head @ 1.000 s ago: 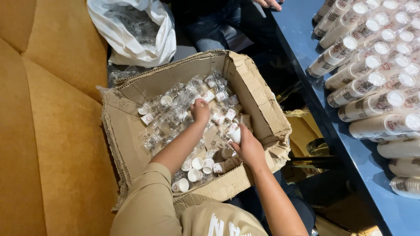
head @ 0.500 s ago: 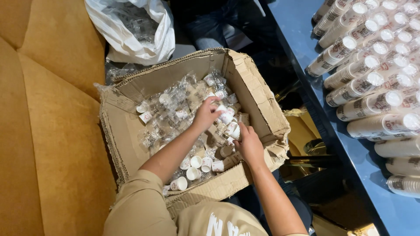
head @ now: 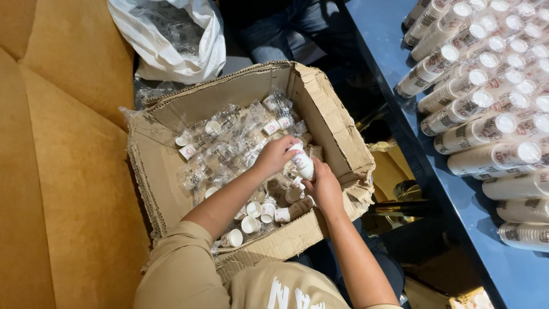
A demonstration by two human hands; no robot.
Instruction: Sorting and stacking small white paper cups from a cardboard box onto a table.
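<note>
Left hand (head: 275,154) and right hand (head: 323,187) together gripping a short stack of small paper cups (head: 301,162) at frame centre, over torn cardboard box (head: 337,123), loose cups (head: 251,209) half hidden under clear wrappers, sleeved stacks (head: 480,103) cut off upper right.

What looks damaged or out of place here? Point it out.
The cardboard box is battered: torn, crumpled rims and flaps. Inside, small paper cups lie tumbled among clear wrappers, unlike the neat stacked cups on the blue table.
</note>
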